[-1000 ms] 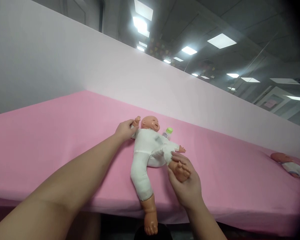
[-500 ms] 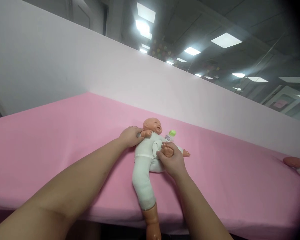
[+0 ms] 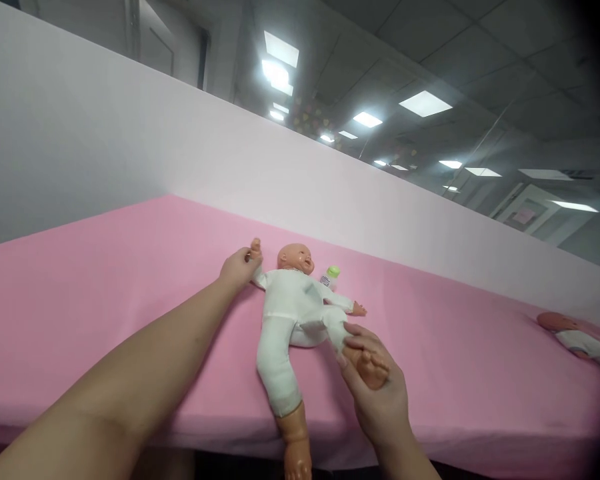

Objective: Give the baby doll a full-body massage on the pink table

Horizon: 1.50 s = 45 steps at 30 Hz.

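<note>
A baby doll [image 3: 293,313] in a white suit lies on its back on the pink table [image 3: 105,280], head toward the far wall. My left hand [image 3: 237,268] is closed round the doll's raised arm at the wrist. My right hand [image 3: 375,387] is wrapped round the doll's bare foot, with that leg stretched toward me. The doll's other leg hangs over the table's near edge. A small bottle with a green cap [image 3: 330,276] lies just beyond the doll's shoulder.
A pale pink wall panel [image 3: 230,153] runs along the back of the table. A second doll [image 3: 575,333] lies at the far right of the table. Ceiling lights show above the panel.
My right hand has drawn the doll's foot from its belly back toward me, straightening the leg. My left hand has pulled the doll's arm from its chest outward and up.
</note>
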Tool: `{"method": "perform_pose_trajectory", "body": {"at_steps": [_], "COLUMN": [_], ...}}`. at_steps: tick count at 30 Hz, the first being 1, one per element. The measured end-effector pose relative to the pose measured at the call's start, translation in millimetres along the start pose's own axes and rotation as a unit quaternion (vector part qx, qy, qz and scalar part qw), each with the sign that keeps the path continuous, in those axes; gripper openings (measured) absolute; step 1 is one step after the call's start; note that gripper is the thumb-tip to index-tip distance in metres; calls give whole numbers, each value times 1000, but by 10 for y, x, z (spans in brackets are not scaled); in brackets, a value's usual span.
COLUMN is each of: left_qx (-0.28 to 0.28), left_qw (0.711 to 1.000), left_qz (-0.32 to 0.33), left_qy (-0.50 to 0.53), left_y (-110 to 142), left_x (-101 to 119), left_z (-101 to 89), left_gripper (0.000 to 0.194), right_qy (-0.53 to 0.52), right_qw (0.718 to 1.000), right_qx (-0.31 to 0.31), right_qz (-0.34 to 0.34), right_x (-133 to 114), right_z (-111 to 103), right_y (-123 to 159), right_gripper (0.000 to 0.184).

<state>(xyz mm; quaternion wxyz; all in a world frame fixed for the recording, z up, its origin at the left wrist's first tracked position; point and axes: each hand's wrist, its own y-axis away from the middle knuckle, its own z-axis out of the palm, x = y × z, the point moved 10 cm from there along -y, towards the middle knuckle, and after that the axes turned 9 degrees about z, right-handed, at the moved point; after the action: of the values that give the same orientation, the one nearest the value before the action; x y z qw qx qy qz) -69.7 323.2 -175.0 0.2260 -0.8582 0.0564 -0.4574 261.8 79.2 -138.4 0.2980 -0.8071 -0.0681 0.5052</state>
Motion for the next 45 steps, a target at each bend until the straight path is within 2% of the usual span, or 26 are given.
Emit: {"method": "perform_pose_trajectory", "body": {"at_steps": [3, 5, 9, 12, 18, 22, 26, 28, 30, 34, 37, 41, 45], "left_qx": [38, 44, 22, 4, 20, 2, -58, -100, -135, -169, -169, -152, -126], "left_qw": [996, 994, 996, 998, 1000, 995, 974, 950, 925, 898, 896, 911, 934], "left_qz": [-78, -100, -80, -53, 20, 98, 212, 267, 298, 311, 311, 282, 250], "left_qy": [-10, -20, -40, -41, 5, 16, -56, -127, -194, -262, -269, -259, -224], "left_y": [-35, -44, -53, -53, -60, 26, 240, 372, 471, 533, 522, 486, 446], "left_x": [-255, -329, -293, -238, -127, 123, 580, 780, 888, 913, 896, 853, 824], "left_z": [-105, -137, -123, -91, -8, 108, 315, 472, 607, 712, 705, 667, 603], "left_gripper": [31, 33, 38, 41, 47, 55, 53, 52, 52, 54, 53, 53, 51], "right_qy": [37, 58, 92, 94, 88, 103, 113, 135, 163, 197, 203, 195, 182], "right_qw": [999, 996, 987, 983, 986, 990, 991, 988, 982, 973, 971, 974, 979], "right_qx": [-18, -33, -56, -52, -37, -15, -32, -55, -86, -121, -123, -116, -55], "right_qz": [-28, -57, -123, -147, -137, -96, -57, -41, -36, -22, 4, 1, -68], "right_x": [-31, -1, 87, 121, 14, -90, -108, -70, -36, 12, 61, 99, 26], "right_z": [-84, -60, 110, 177, 94, 65, 244, 401, 588, 872, 932, 842, 547], "right_y": [346, 566, 899, 966, 712, 378, -9, -189, -328, -494, -534, -397, -61], "right_gripper": [15, 19, 31, 37, 27, 21, 24, 25, 23, 18, 16, 20, 27]}}
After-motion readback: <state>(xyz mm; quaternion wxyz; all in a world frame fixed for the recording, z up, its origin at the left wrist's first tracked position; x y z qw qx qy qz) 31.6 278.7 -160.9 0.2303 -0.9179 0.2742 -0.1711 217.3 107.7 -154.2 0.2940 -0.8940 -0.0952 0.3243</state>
